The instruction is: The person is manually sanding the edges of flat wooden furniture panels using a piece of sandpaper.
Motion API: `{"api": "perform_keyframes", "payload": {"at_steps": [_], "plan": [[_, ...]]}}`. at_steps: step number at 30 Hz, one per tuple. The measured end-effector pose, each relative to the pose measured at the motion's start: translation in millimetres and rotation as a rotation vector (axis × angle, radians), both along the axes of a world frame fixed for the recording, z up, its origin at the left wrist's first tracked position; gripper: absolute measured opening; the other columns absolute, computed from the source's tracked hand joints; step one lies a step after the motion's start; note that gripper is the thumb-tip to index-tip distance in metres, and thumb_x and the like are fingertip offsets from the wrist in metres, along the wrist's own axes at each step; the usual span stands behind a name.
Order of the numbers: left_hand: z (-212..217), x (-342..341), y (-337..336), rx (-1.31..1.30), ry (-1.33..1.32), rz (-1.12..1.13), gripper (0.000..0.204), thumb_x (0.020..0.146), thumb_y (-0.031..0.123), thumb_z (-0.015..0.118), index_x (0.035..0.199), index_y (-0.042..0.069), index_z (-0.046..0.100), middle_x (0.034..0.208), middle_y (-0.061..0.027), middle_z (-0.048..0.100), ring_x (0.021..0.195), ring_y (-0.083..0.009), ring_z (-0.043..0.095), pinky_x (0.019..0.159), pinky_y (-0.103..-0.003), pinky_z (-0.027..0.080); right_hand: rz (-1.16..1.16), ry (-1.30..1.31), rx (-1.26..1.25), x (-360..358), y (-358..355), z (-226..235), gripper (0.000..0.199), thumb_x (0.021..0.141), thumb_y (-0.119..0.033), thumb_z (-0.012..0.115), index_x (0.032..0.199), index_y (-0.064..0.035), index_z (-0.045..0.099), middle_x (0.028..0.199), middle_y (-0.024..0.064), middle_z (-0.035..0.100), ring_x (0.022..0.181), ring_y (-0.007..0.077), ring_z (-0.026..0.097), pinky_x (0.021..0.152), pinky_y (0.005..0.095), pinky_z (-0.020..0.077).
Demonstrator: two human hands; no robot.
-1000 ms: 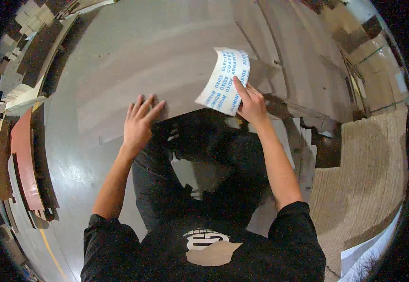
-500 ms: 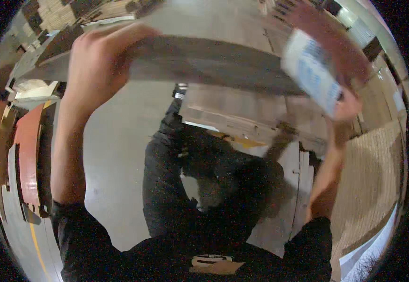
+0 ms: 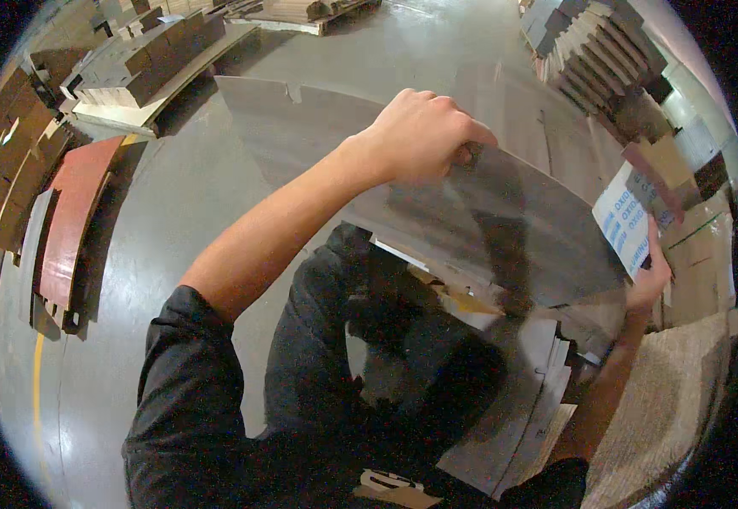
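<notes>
**Grey panel held up with both hands**

The left hand (image 3: 424, 136) was closed on the upper edge of a large grey panel (image 3: 505, 229), at about 12 o'clock. The right hand (image 3: 651, 276), at 3 o'clock, pinched a white printed sheet (image 3: 623, 219) against the panel's right end.

The large flat panel (image 3: 505, 229) is sitting raised above the floor (image 3: 173, 254), crossing over the person's legs (image 3: 369, 331). Left of the panel, curved boards (image 3: 72, 220) are lying on the floor. Behind it, stacked blocks (image 3: 148, 59) are resting; to its right, more stacks (image 3: 598, 51) are standing.
</notes>
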State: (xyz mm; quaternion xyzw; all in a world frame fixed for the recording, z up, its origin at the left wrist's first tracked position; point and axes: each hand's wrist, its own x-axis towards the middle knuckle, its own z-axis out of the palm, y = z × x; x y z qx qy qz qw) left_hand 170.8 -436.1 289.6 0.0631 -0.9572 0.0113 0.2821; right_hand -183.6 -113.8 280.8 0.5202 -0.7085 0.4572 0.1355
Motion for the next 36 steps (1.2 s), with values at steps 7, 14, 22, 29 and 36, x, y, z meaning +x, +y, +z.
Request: {"api": "perform_keyframes", "payload": {"at_steps": [7, 14, 22, 29, 36], "plan": [[-28.2, -15.2, 1.8, 0.047, -0.051, 0.054, 0.032, 0.085, 0.021, 0.070, 0.116, 0.031, 0.076, 0.093, -0.0088, 0.075, 0.087, -0.0326, 0.072, 0.073, -0.045, 0.056, -0.216, 0.131, 0.239, -29.0, 9.3, -46.0, 0.056, 0.085, 0.012, 0.065, 0.141, 0.0059, 0.057, 0.128, 0.0119, 0.069, 0.114, 0.0199, 0.064, 0.101, 0.0336, 0.0493], [-60.4, -35.0, 17.7, 0.093, -0.277, 0.061, 0.030, 0.087, 0.022, 0.068, 0.111, 0.037, 0.076, 0.092, -0.0057, 0.076, 0.088, -0.0298, 0.073, 0.073, -0.044, 0.059, 0.200, -0.430, -0.305, -18.6, -17.4, -45.3, 0.037, 0.097, -0.005, 0.067, 0.133, 0.0031, 0.065, 0.121, 0.0115, 0.072, 0.108, 0.0148, 0.066, 0.095, 0.0308, 0.0513], [-88.3, -53.2, 28.2, -0.006, -0.249, -0.044, 0.020, 0.090, 0.029, 0.067, 0.107, 0.026, 0.076, 0.092, -0.0076, 0.076, 0.092, -0.0312, 0.074, 0.073, -0.045, 0.059, -0.040, -0.036, 0.217, 149.8, -138.4, 0.8, 0.033, 0.108, -0.027, 0.052, 0.123, -0.0070, 0.073, 0.113, 0.0016, 0.077, 0.105, 0.0070, 0.065, 0.091, 0.0248, 0.0509], [-130.8, -54.5, 53.3, 0.238, 0.646, -0.223, 0.023, 0.090, 0.024, 0.063, 0.107, 0.011, 0.072, 0.108, -0.0127, 0.073, 0.111, -0.0325, 0.066, 0.097, -0.047, 0.051, 0.676, 0.631, 0.177, 249.0, -237.8, -2.8, 0.050, 0.086, -0.001, 0.061, 0.133, -0.0167, 0.069, 0.090, 0.0166, 0.068, 0.089, 0.0383, 0.064, 0.086, 0.0414, 0.0539], [-111.6, -55.8, 54.2, 0.285, 0.165, -0.114, 0.028, 0.093, 0.024, 0.062, 0.119, 0.013, 0.068, 0.122, -0.0114, 0.069, 0.123, -0.0315, 0.058, 0.108, -0.050, 0.041, 0.579, 0.441, -0.089, 245.0, -270.8, -14.4, 0.039, 0.092, -0.017, 0.065, 0.131, -0.0207, 0.067, 0.099, 0.0192, 0.073, 0.095, 0.0371, 0.070, 0.086, 0.0490, 0.0564]]}}
